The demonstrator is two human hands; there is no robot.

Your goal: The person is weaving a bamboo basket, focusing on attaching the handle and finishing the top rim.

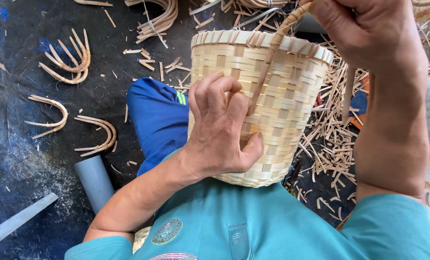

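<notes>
A pale woven bamboo basket [268, 96] is lying tipped on the person's lap, its base pressing against the teal shirt [253, 226] and its open rim pointing away, just beside the blue trouser knee [159, 120]. A wrapped cane handle strip [273, 53] is crossing the rim and running down the outside of the weave toward the left hand [220, 130], which is spreading over the basket wall, thumb bracing low and fingertips curling in where the strip's lower end is meeting the slats; whether those fingers are actually pinching the strip cannot be told. The right hand [364, 29] is closing in a fist around the strip's upper end above the rim. The likely trouble is this: if the right hand is pulling too hard or bending the cane too sharply at the rim, the strip may be kinking or cracking there, or levering a rim slat loose. If the left hand is easing its pressure, the round basket may be rolling off the lap toward the litter of bamboo offcuts [335, 139] on the dark ground sheet [22, 159]. The strip's tip may also be splitting a thin weaver. Curved cane pieces [70, 62] and a grey pipe [95, 183] are lying well apart on the left.
</notes>
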